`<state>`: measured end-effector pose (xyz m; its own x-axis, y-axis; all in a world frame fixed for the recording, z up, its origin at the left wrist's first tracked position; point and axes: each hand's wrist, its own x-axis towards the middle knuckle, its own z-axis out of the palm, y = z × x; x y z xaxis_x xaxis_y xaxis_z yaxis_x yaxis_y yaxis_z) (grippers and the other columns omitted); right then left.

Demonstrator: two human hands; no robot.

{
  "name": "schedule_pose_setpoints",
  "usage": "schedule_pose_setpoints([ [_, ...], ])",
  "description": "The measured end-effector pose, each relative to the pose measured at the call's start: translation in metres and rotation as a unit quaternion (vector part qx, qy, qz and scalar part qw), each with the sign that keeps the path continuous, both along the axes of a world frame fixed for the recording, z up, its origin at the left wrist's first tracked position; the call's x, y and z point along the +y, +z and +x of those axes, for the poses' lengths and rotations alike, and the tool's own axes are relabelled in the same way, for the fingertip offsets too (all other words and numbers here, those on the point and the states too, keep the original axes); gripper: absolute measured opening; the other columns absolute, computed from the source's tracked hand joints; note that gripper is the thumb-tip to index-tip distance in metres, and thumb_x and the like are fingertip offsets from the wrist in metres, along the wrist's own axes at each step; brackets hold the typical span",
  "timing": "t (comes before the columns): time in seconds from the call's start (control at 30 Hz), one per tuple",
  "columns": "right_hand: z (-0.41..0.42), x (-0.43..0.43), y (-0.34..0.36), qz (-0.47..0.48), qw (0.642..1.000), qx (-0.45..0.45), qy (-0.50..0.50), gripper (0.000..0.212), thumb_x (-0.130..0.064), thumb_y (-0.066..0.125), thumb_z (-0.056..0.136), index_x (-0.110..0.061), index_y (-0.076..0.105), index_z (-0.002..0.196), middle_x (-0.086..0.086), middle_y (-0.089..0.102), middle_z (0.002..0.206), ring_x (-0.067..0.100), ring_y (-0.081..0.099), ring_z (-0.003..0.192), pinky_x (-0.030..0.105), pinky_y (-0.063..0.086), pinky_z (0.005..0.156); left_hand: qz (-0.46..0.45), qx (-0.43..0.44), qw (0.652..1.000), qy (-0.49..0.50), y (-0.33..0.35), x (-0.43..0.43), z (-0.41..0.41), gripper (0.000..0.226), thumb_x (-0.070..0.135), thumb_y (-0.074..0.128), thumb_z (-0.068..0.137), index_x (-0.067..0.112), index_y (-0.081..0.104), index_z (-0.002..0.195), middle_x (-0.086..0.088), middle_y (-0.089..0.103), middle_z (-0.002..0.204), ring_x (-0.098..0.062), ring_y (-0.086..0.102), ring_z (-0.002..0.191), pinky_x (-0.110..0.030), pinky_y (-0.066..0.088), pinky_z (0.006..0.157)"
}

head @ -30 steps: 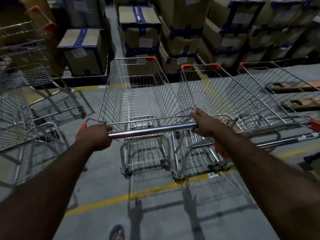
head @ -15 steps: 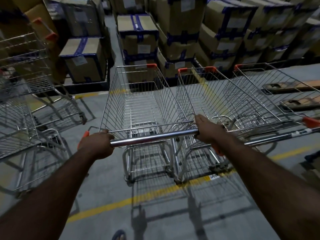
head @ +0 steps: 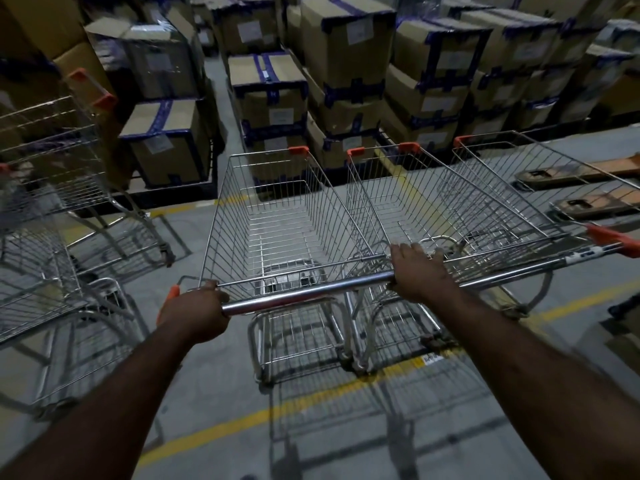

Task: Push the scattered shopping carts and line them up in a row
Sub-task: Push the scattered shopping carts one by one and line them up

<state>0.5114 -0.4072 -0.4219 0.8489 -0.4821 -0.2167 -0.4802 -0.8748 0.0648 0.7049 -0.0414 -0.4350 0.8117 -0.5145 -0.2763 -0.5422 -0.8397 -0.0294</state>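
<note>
Right, both hands on one cart (head: 277,216), mid-frame, its nose pointing at the stacked cardboard boxes (head: 270,95) w/ blue tape. Left hand (head: 194,317): grip wrapped tight round the left end of the steel handle bar (head: 308,292), just beside the orange end cap. Right hand (head: 417,271): grip curled over the bar's right end, knuckles up. Cart stands on the grey floor (head: 214,382), rear wheels close to the yellow line (head: 242,420). Second cart (head: 433,202) sits just beside it on the right, approx parallel, sides v. near or touching, can't tell which. Third cart (head: 540,188) beyond that, further right, by two flat brown boards (head: 588,174) on the floor. More carts (head: 52,174) off to the left, well apart from the held one & angled differently, partly blurred
</note>
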Motion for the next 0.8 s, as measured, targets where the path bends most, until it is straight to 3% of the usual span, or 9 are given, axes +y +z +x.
schedule_pose_setpoints([
  [0.07, -0.003, 0.001, -0.001, 0.004, 1.000, -0.006, 0.002, 0.093, -0.044, 0.067, 0.093, -0.011, 0.012, 0.160, 0.012, 0.022, 0.166, 0.033, 0.021, 0.153, 0.069, 0.016, 0.118, 0.000, -0.004, 1.000, 0.001, -0.001, 0.003, -0.004, 0.033, 0.047, 0.048, 0.088, 0.040, 0.064, 0.115, 0.013, 0.053, 0.138, -0.012, 0.061, 0.117, -0.056, 0.020, 0.116],
  [0.2, -0.003, -0.002, 0.003, 0.079, 0.996, -0.031, 0.016, 0.106, -0.025, 0.081, 0.082, -0.013, 0.010, 0.161, 0.008, 0.022, 0.166, 0.031, 0.040, 0.143, 0.052, 0.039, 0.114, 0.000, -0.001, 1.000, 0.012, 0.001, 0.005, -0.006, 0.033, 0.042, 0.047, 0.086, 0.040, 0.064, 0.113, 0.014, 0.056, 0.127, -0.012, 0.062, 0.112, -0.056, 0.021, 0.116],
  [0.3, -0.005, -0.001, 0.004, 0.120, 0.991, -0.053, 0.007, 0.094, -0.009, 0.076, 0.083, -0.020, 0.021, 0.158, 0.006, 0.045, 0.153, 0.026, 0.055, 0.127, 0.052, 0.050, 0.103, 0.006, 0.008, 1.000, 0.014, 0.006, 0.013, -0.001, 0.031, 0.039, 0.048, 0.087, 0.043, 0.064, 0.113, 0.016, 0.055, 0.132, -0.011, 0.062, 0.113, -0.055, 0.020, 0.117],
  [0.37, -0.008, 0.004, -0.001, 0.089, 0.993, -0.073, 0.017, 0.078, -0.010, 0.070, 0.087, -0.025, 0.029, 0.152, 0.004, 0.060, 0.136, 0.022, 0.060, 0.115, 0.055, 0.051, 0.098, 0.014, 0.014, 1.000, 0.008, 0.010, 0.021, 0.002, 0.030, 0.039, 0.051, 0.089, 0.045, 0.064, 0.115, 0.016, 0.051, 0.140, -0.010, 0.060, 0.116, -0.055, 0.019, 0.117],
  [0.43, -0.013, 0.010, -0.004, 0.070, 0.994, -0.079, 0.030, 0.068, -0.013, 0.070, 0.088, -0.025, 0.036, 0.145, 0.003, 0.062, 0.131, 0.020, 0.059, 0.113, 0.053, 0.050, 0.099, 0.025, 0.015, 1.000, 0.007, 0.013, 0.026, 0.001, 0.030, 0.040, 0.053, 0.091, 0.045, 0.063, 0.119, 0.015, 0.046, 0.148, -0.010, 0.058, 0.121, -0.054, 0.017, 0.117],
  [0.6, -0.027, 0.012, -0.014, 0.010, 0.997, -0.051, 0.050, 0.081, -0.024, 0.066, 0.092, -0.022, 0.018, 0.157, 0.002, 0.027, 0.164, 0.027, 0.028, 0.150, 0.063, 0.040, 0.110, 0.015, 0.011, 1.000, 0.008, 0.011, 0.029, -0.015, 0.028, 0.039, 0.051, 0.090, 0.047, 0.063, 0.113, 0.013, 0.042, 0.153, -0.011, 0.058, 0.123, -0.055, 0.016, 0.117],
  [0.8, -0.041, 0.019, -0.019, -0.054, 0.993, -0.077, 0.067, 0.074, -0.009, 0.065, 0.089, -0.014, 0.028, 0.154, 0.010, 0.041, 0.154, 0.029, 0.040, 0.140, 0.053, 0.045, 0.107, 0.008, -0.004, 1.000, -0.001, 0.012, 0.035, -0.036, 0.027, 0.037, 0.048, 0.088, 0.042, 0.064, 0.109, 0.014, 0.054, 0.124, -0.011, 0.062, 0.112, -0.054, 0.021, 0.116],
])
